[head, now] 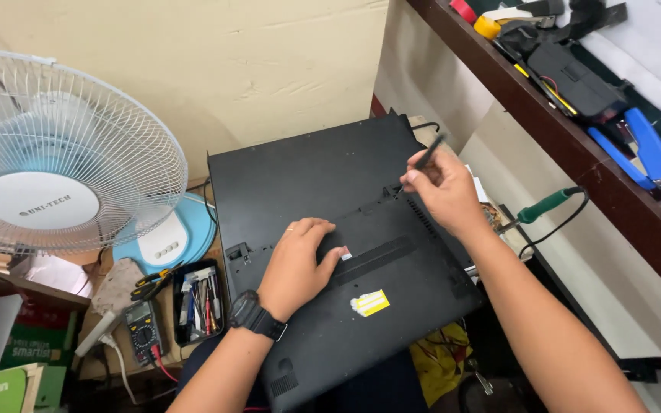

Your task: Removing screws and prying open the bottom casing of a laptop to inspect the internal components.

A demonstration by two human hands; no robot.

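Note:
A black laptop (pixel 323 176) lies bottom side up across my lap, with a yellow sticker (pixel 369 303) near its front edge. My left hand (pixel 298 262) rests flat on the underside, fingers spread and pressing near a long recessed slot (pixel 376 256). It wears a black wristwatch (pixel 256 315). My right hand (pixel 444 191) pinches a thin black screwdriver (pixel 428 153), whose tip touches the laptop base near the far right edge.
A white and blue table fan (pixel 55 153) stands at the left. A black tray of small tools (pixel 198 300) and a multimeter (pixel 144 330) sit beside the laptop. A green-handled soldering iron (pixel 545 205) lies at the right. A wooden shelf (pixel 575 145) holds a blue stapler (pixel 644 145).

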